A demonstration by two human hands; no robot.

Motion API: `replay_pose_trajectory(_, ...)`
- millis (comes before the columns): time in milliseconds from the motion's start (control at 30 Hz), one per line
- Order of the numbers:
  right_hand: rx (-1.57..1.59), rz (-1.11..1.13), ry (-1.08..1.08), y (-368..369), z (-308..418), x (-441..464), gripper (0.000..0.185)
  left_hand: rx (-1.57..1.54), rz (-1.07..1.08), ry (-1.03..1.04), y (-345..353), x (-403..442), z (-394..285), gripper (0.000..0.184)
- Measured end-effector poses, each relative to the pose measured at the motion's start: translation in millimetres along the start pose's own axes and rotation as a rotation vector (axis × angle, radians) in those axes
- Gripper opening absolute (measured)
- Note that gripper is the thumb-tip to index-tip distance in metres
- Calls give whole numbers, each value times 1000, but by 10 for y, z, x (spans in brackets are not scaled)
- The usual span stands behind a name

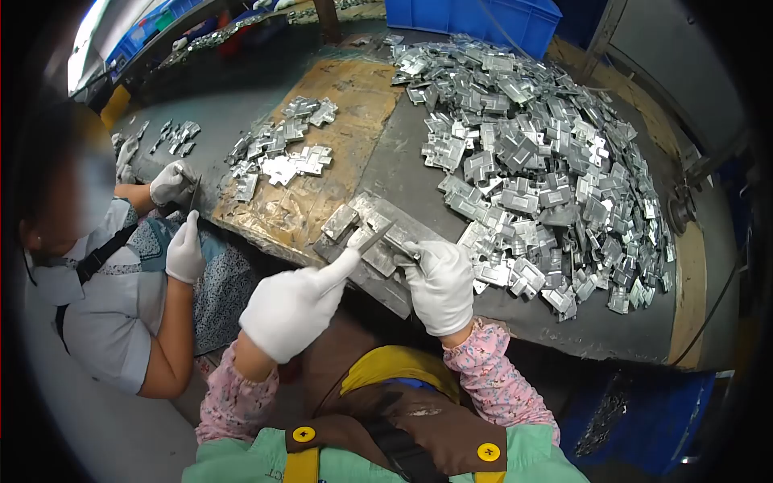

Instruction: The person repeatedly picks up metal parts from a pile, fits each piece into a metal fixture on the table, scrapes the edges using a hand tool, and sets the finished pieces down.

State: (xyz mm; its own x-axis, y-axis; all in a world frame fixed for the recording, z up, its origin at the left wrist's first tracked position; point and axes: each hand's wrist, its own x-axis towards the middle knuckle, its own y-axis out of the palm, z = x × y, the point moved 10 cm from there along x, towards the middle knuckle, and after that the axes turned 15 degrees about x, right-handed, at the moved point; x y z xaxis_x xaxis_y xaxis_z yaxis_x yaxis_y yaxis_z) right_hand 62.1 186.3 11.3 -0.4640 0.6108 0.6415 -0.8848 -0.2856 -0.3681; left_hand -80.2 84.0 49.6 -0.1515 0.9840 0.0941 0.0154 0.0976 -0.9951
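Observation:
My left hand (294, 310), in a white glove, is closed round a flat metal tool (376, 237) whose blade points up and to the right. My right hand (440, 286), gloved too, pinches a small metal part (408, 251) at the right side of a metal fixture (390, 283). The tool's tip lies close to that part, over the fixture. Raised blocks stand on the fixture's left side. The fixture rests at the table's near edge. My gloved fingers partly hide the part.
A large heap of metal parts (547, 153) covers the table's right side. A smaller pile (278, 149) lies on brown cardboard (354, 97). At the left a co-worker (121, 298) holds a thin tool. Blue crates (475, 24) stand behind the heap.

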Motion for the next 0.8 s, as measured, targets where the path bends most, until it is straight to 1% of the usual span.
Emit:
replay_pose_trajectory(67, 26, 41, 29, 47, -49, -29, 21, -53, -49, 13, 41, 165, -76, 40)
replay_pose_trajectory(133, 65, 53, 66, 78, -127, -57, 25, -87, -52, 25, 54, 221, -173, 38)
replay_pose_trajectory(233, 11, 94, 51, 72, -114, -65, 24, 47, 44, 34, -58, -109, -391, 47)
replay_pose_trajectory(267, -25, 61, 26, 40, -59, -48, 23, 61, 52, 35, -67, -196, -425, 50)
replay_pose_trajectory(367, 9, 31, 23, 23, -30, -51, 24, 58, 18, -28, -26, -178, -378, 47)
replay_pose_trajectory(400, 36, 16, 14, 30, -41, -51, 25, 40, -33, -54, 4, -59, -328, 44)
replay_pose_trajectory(467, 44, 43, 34, 80, -90, -75, 26, -11, -73, -40, 4, 135, -241, 42)
replay_pose_trajectory(533, 53, 52, 47, 67, -109, -69, 25, -8, -54, -28, -56, 123, -224, 41)
replay_pose_trajectory(600, 31, 47, 21, 37, -59, -36, 25, 68, -6, -15, -197, -95, -307, 43)
replay_pose_trajectory(633, 24, 42, 19, 28, -47, -48, 25, 88, 24, -29, -164, -207, -299, 43)
replay_pose_trajectory(700, 5, 26, 13, 21, -41, -54, 25, 80, 20, -62, -74, -273, -294, 43)
replay_pose_trajectory(800, 4, 30, 9, 33, -29, -45, 23, 3, -40, -97, 24, 52, -195, 42)
